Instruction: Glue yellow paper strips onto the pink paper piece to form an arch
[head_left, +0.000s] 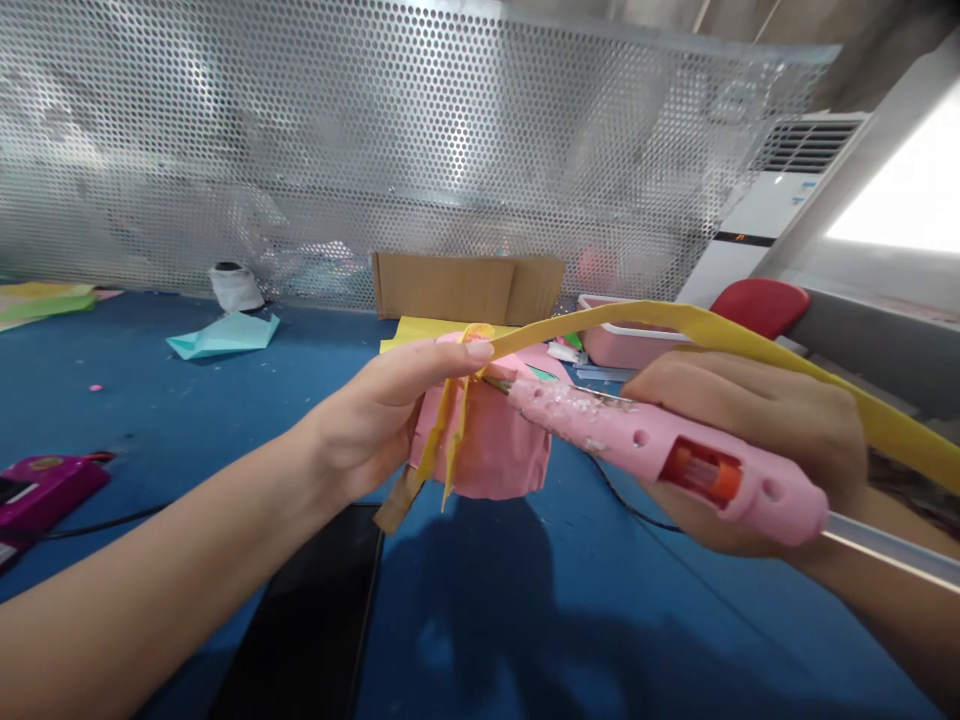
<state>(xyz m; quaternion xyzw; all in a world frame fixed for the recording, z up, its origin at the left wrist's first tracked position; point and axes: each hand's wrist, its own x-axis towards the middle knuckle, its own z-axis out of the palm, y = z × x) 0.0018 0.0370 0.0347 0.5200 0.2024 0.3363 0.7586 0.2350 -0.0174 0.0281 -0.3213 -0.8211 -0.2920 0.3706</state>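
Over the bench (150,415), my left hand (379,405) is pinching the strip (637,314) at the pink piece (506,445); my right hand (757,400) is gripping the glue gun (600,425), its tip (498,379) sitting near my thumb (469,352), so slipping risks burning it.

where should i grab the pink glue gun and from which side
Probably the rear half of the pink glue gun, from the right, where the right hand holds it: the narrow nozzle points left, toward the left hand, and the clear glue stick juts from the back, so avoid both.
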